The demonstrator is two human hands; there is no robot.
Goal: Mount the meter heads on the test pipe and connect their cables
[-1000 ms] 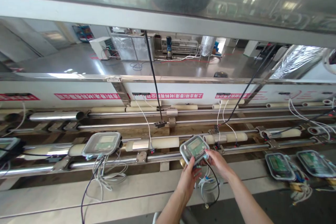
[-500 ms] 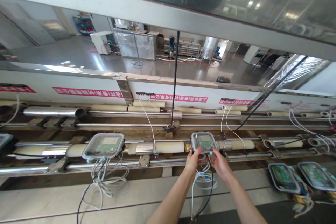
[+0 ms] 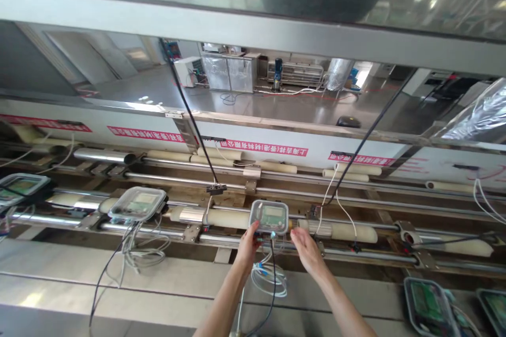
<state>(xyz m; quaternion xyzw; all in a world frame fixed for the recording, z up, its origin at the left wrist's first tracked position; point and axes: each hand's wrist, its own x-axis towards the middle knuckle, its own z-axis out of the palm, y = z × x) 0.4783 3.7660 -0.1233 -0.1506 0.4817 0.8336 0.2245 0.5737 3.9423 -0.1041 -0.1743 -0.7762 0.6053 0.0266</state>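
Note:
A clear-lidded box with a green circuit board sits among the rollers near the middle. My left hand grips its lower left corner, thumb on the lid. My right hand is just right of the box, apart from it, fingers spread beside the brass fitting and a cream roller, holding nothing. Coiled pale cables and a black cable hang below the box. Left of it lies another cream roller.
A second clear box with hanging cables stands to the left, a third beyond it. More boxes lie lower right. Black rods slant down from the metal beam. Metal rails run across.
The view has shifted, and the central box now appears farther left, against the left roller's end. My right hand has let go of the box and moved off to its right. My left hand still holds it.

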